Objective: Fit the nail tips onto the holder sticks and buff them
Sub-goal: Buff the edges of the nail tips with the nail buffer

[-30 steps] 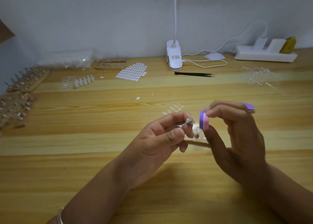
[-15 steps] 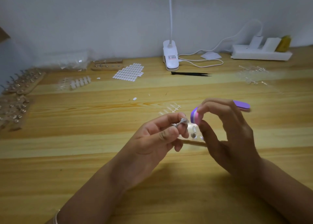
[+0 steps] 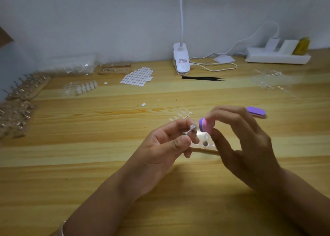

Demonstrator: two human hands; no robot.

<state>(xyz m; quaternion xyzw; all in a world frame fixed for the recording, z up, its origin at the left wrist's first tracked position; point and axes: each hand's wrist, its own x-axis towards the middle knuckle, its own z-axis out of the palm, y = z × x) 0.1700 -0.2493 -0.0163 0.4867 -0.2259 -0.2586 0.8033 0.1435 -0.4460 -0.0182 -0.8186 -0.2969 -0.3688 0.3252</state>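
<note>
**Clerk:** Largest first?

**Keeper:** Wooden table (image 3: 89, 182), one. Racks of holder sticks (image 3: 26, 88), far left: at least two, though the blur at that edge prevents a firm count. I judge they are parked clear of the working area as stock. Small rack (image 3: 114, 71), one, far centre-left, beside one sheet of adhesive pads (image 3: 137, 76).

**Clerk:** Tools?

**Keeper:** Clip lamp (image 3: 181, 60), one, far centre. Black tweezers (image 3: 201, 78), one pair, just near of the lamp. Buffers, two. The spare buffer (image 3: 256, 111) lies flat, right of the hands. The working buffer (image 3: 205, 125) is pinched between thumb and fingers of the right hand (image 3: 241, 141), its end turned left toward the work.

**Clerk:** The work itself?

**Keeper:** Holder stick (image 3: 187, 132), one, gripped in the curled fingers of the left hand (image 3: 166, 146). It is raised off the table, near centre, so the head meets the abrasive. Nail tip (image 3: 193, 127), one, clear, on that head, just beside the working buffer.
</note>
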